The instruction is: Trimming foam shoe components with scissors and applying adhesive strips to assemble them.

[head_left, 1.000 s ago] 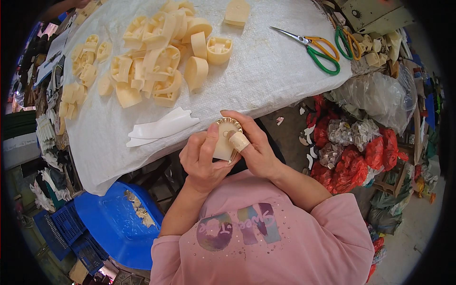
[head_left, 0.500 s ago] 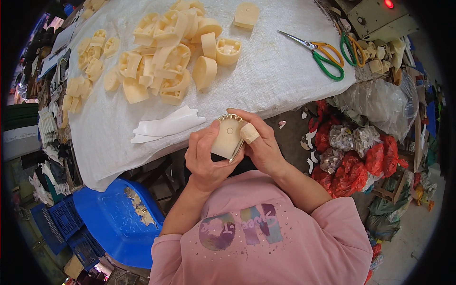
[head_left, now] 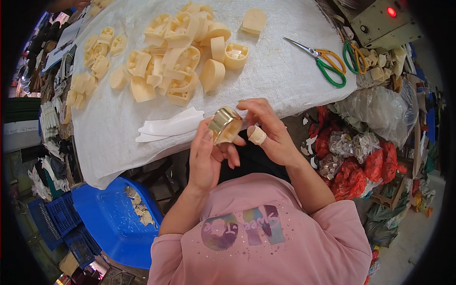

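Observation:
My left hand (head_left: 205,154) grips a block shoe heel (head_left: 225,124) just off the table's near edge. Its shiny gold side is turned up, and a cream hollow end shows at the right. Beside it, my right hand (head_left: 268,130) has its fingers apart, with beige tape round the thumb; the fingertips are close to the heel but hold nothing. White curved strips (head_left: 171,125) lie on the table by my left hand. Farther off is a pile of cream heels (head_left: 178,57), with one more heel (head_left: 253,21) apart from it.
A white woven sheet (head_left: 266,61) covers the table. Green- and orange-handled scissors (head_left: 327,66) lie at the right, near a metal box (head_left: 384,23) with a red light. A blue tub (head_left: 109,223) with scraps stands lower left, red plastic bags (head_left: 349,175) lower right. Another person's hand (head_left: 71,4) shows far left.
The heel has been turned, its flat cream face giving way to the gold side. My right hand has let go of it and opened. Another person's hand has appeared at the far left.

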